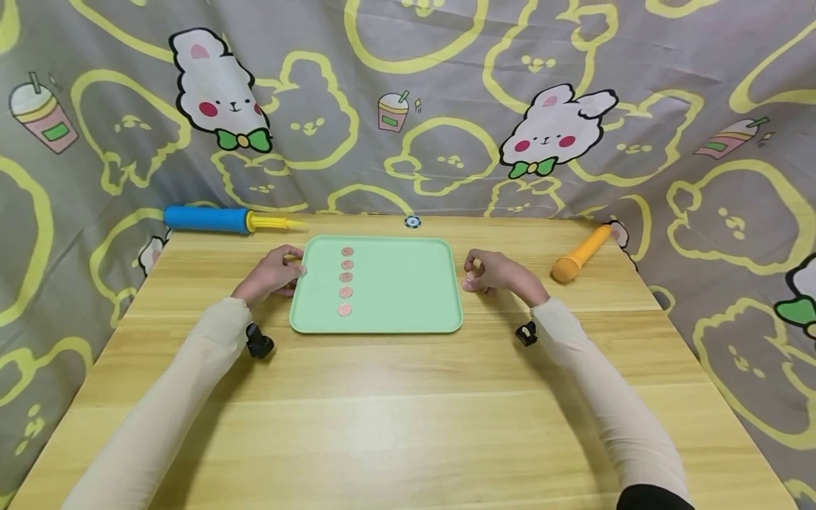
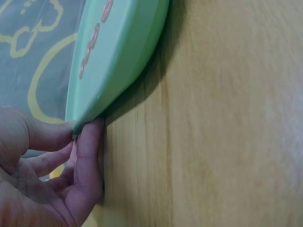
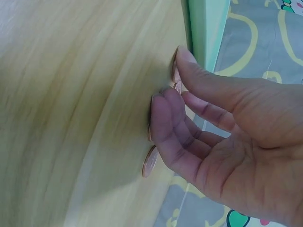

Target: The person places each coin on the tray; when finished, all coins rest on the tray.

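A pale green tray [image 1: 408, 283] lies on the wooden table, with several copper coins [image 1: 346, 277] in a column toward its left side. My left hand [image 1: 274, 273] is at the tray's left edge. Close up in the left wrist view, the thumb and fingers [image 2: 87, 156] pinch the tray's rim. Just beyond the right edge, my right hand [image 1: 497, 273] hovers low with bent, spread fingers over loose coins. In the right wrist view, the thumb tip meets one coin [image 3: 175, 72], and another coin [image 3: 149, 161] lies below the fingertips; other coins are partly hidden behind the fingers.
A blue and yellow pump [image 1: 210, 219] lies at the back left. At the back right is an orange microphone-shaped object [image 1: 580, 255]. A small blue and white chip [image 1: 413, 222] sits near the back edge. Patterned grey cloth [image 1: 446, 92] hangs around the table [image 1: 382, 411].
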Motion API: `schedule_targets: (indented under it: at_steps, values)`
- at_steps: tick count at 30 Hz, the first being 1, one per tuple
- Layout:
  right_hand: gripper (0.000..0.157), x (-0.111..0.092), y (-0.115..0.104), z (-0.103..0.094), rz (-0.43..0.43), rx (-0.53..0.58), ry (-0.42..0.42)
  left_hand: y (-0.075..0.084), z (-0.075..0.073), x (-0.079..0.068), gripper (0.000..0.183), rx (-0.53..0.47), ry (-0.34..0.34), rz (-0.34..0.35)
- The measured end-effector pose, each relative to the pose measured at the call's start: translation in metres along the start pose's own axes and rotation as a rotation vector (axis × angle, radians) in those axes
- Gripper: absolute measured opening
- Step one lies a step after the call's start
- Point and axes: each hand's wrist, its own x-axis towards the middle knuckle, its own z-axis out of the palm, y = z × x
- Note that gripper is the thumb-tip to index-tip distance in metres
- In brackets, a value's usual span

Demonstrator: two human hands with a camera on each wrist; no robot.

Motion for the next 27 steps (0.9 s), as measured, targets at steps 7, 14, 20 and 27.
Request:
schedule_targets:
  at_steps: [7,14,20,27]
  values:
    - [0.037,0.0009,0.0035,-0.0025,0.007,0.017,0.035,-0.0007,0.0010,0.0002,0.052,-0.015,0.005,0.014]
    - [0.035,0.0070,0.0082,0.0042,0.022,0.055,0.034,-0.0039,-0.0022,-0.0025,0.054,-0.005,-0.003,0.015]
    - [0.030,0.0072,0.0069,0.0058,0.020,0.004,0.070,-0.0027,-0.0023,-0.0044,0.054,-0.014,0.001,0.024]
    - [0.033,0.0068,0.0088,0.0044,0.024,-0.034,0.085,-0.0023,-0.0005,-0.0036,0.052,-0.012,0.003,0.039]
